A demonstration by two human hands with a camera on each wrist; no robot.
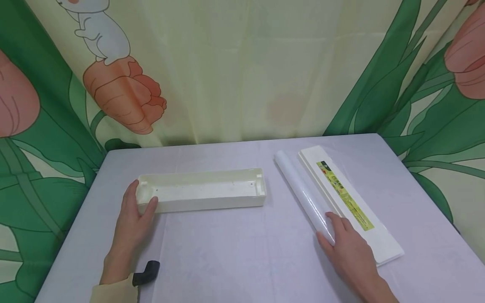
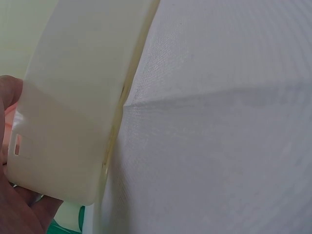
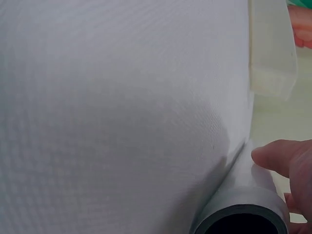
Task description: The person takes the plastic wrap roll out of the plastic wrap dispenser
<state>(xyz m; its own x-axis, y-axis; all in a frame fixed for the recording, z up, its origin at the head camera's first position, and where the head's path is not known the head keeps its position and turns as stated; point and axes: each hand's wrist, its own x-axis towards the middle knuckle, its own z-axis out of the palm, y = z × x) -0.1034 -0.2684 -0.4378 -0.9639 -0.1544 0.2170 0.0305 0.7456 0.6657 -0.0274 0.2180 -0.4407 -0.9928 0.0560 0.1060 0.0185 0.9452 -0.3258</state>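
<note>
A long white plastic box [image 1: 206, 204] with an open top lies across the left of the table. My left hand [image 1: 130, 225] grips its left end, the thumb on the front wall and the fingers round the end; the left wrist view shows that wall [image 2: 78, 107] close up. To the right, a roll of clear plastic wrap [image 1: 303, 193] slants toward me. My right hand [image 1: 350, 250] holds its near end between thumb and fingers. The roll's dark hollow core faces the right wrist camera. Right beside the roll lies a flat white lid [image 1: 386, 248] with a yellow-green label [image 1: 345, 195].
A pale lilac cloth [image 1: 227, 252] covers the table. Behind it hangs a curtain [image 1: 242, 84] printed with a rabbit, a carrot, leaves and tulips. A black strap piece [image 1: 147, 273] juts from my left wrist.
</note>
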